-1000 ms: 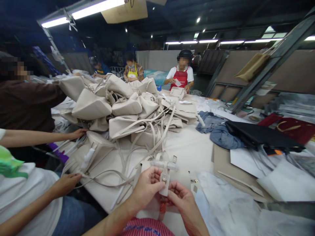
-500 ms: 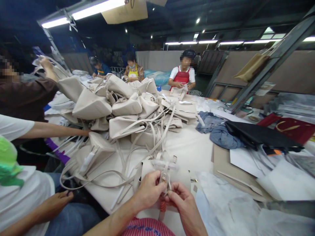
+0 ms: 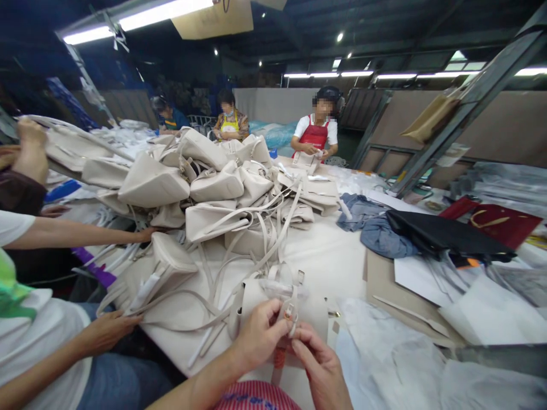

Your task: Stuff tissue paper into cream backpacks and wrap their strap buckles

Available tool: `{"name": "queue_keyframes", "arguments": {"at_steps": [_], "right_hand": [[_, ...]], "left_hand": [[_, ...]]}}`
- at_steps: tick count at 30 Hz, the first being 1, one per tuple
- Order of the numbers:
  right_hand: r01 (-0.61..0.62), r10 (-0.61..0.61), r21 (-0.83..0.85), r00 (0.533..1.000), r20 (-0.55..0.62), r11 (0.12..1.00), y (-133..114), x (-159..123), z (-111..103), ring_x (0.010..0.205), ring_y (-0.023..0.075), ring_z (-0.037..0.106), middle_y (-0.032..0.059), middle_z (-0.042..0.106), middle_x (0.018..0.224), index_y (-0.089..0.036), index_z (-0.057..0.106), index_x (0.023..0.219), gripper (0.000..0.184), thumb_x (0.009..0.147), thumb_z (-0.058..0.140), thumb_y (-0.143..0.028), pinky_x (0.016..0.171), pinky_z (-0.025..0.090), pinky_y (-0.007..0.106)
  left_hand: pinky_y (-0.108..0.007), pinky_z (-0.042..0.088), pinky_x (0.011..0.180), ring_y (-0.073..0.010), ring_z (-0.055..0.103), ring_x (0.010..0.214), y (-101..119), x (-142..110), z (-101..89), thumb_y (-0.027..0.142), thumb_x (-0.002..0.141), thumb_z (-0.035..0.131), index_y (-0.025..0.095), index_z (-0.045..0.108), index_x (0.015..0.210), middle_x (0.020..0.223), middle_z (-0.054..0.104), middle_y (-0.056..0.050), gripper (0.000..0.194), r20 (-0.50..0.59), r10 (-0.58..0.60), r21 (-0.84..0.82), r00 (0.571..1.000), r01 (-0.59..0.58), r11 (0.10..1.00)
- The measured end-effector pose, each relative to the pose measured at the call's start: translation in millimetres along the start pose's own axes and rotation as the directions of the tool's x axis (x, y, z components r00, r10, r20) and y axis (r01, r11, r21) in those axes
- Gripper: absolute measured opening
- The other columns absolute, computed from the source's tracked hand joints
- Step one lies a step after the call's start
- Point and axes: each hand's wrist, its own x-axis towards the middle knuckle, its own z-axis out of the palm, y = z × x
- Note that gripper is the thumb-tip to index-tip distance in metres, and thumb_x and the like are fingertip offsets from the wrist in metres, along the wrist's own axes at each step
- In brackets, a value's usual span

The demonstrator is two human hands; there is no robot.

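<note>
**Strap Hardware Held at the Near Edge: Risks of Slip and Snag**

At the near edge of the bench [image 3: 337, 250], a narrow strap tab [image 3: 292, 307] of a cream handbag [image 3: 273, 296] was pinched between both hands. The left hand [image 3: 256, 336] was closed on the tab from the left, thumb and fingertips pressed together. The right hand [image 3: 320, 364] was closed on the same tab from below and the right. Whether a small metal fitting was gripped as well could not be told; the fingers covered it.

The grip was judged to be shallow. A slip of either pinch could have let the tab spring back and the fitting drop among the white wrapping sheets [image 3: 384, 353] just beside the bag.

A long loose strap [image 3: 183, 299] was trailed leftward from the bag toward a co-worker's hand [image 3: 106, 330] at the left edge. A pull there could have dragged the bag off the near edge.

Farther in, a heap of cream bags [image 3: 213, 182] was piled toward the middle of the bench, with straps hanging down its near side. Those straps lay close to the held bag, so tangling was considered likely if the heap was disturbed; another co-worker's arm [image 3: 77, 233] was already reached into its left side.
</note>
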Motion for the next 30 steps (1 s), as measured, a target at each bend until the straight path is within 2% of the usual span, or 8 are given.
{"name": "queue_keyframes", "arguments": {"at_steps": [2,4,6,9,15,18,21,30], "right_hand": [[0.007,-0.007,-0.054,1.000,0.005,0.999,-0.7,-0.3,-1.8,0.087,0.0229,0.060,0.0039,0.067,0.085,-0.023,0.072,0.077,0.021,0.078,0.065,-0.043,0.080,0.047,0.031],[0.015,-0.017,-0.108,1.000,-0.018,0.994,-3.1,-0.2,-1.1,0.078,0.0211,0.060,0.0029,0.066,0.076,-0.022,0.072,0.073,0.021,0.075,0.068,-0.043,0.075,0.047,0.029],[0.005,-0.011,-0.127,0.999,-0.045,0.992,-6.9,-0.5,1.4,0.074,0.0204,0.059,0.0028,0.066,0.072,-0.022,0.072,0.070,0.022,0.072,0.071,-0.043,0.072,0.047,0.029],[-0.071,0.067,-0.072,0.996,-0.061,0.995,-12.0,-2.0,4.9,0.071,0.0198,0.059,0.0036,0.068,0.071,-0.021,0.072,0.069,0.024,0.067,0.075,-0.044,0.070,0.049,0.029],[-0.141,0.152,0.102,0.982,-0.112,0.985,-10.9,-3.0,4.2,0.060,0.0157,0.060,0.0004,0.068,0.062,-0.021,0.066,0.073,0.027,0.060,0.082,-0.039,0.061,0.050,0.026],[-0.158,0.172,0.116,0.977,-0.124,0.981,-9.8,-2.0,3.9,0.060,0.0150,0.061,0.0011,0.069,0.063,-0.019,0.064,0.073,0.029,0.062,0.082,-0.040,0.062,0.050,0.026],[-0.204,0.218,0.130,0.970,-0.104,0.970,-10.7,-0.8,4.1,0.060,0.0154,0.063,0.0025,0.071,0.064,-0.018,0.065,0.075,0.031,0.062,0.081,-0.041,0.061,0.050,0.027],[-0.303,0.316,0.214,0.949,-0.026,0.929,-8.2,0.8,0.1,0.063,0.0140,0.065,0.0035,0.073,0.069,-0.016,0.066,0.076,0.031,0.061,0.082,-0.038,0.062,0.050,0.024]], "left_hand": [[-0.023,0.033,0.059,-0.0106,0.042,0.063,0.5,3.1,-2.7,0.023,0.067,0.057,0.016,0.051,0.074,0.068,0.047,0.004,0.012,0.087,-0.081,-0.176,0.993,0.095,0.980],[-0.022,0.034,0.059,-0.0102,0.043,0.063,0.7,5.3,-4.7,0.022,0.061,0.060,0.015,0.052,0.075,0.068,0.049,0.004,0.017,0.112,-0.135,-0.284,0.985,0.162,0.945],[-0.022,0.036,0.060,-0.0098,0.044,0.063,-0.2,6.0,-5.8,0.020,0.058,0.062,0.014,0.052,0.073,0.068,0.051,0.003,0.020,0.105,-0.156,-0.354,0.982,0.184,0.917],[-0.022,0.037,0.059,-0.0094,0.045,0.060,-5.7,5.0,-5.4,0.021,0.057,0.064,0.015,0.049,0.070,0.066,0.051,0.004,0.021,0.097,-0.151,-0.394,0.984,0.177,0.902],[-0.021,0.034,0.055,-0.0090,0.043,0.057,-22.0,1.6,1.8,0.022,0.064,0.060,0.018,0.045,0.069,0.062,0.047,0.006,0.015,0.017,-0.082,-0.261,0.996,0.084,0.962],[-0.021,0.034,0.057,-0.0097,0.042,0.060,-22.5,0.1,3.6,0.019,0.067,0.057,0.018,0.046,0.067,0.064,0.046,0.005,0.011,-0.049,-0.020,-0.113,0.999,0.015,0.993],[-0.021,0.032,0.058,-0.0105,0.041,0.064,-19.6,-0.6,3.2,0.018,0.070,0.056,0.018,0.046,0.064,0.067,0.045,0.004,0.011,-0.089,0.040,0.018,0.995,-0.038,0.999],[-0.023,0.030,0.059,-0.0115,0.040,0.065,-14.6,-5.4,2.4,0.017,0.072,0.054,0.019,0.042,0.062,0.065,0.043,0.004,0.015,-0.108,0.087,0.193,0.990,-0.065,0.979]]}}
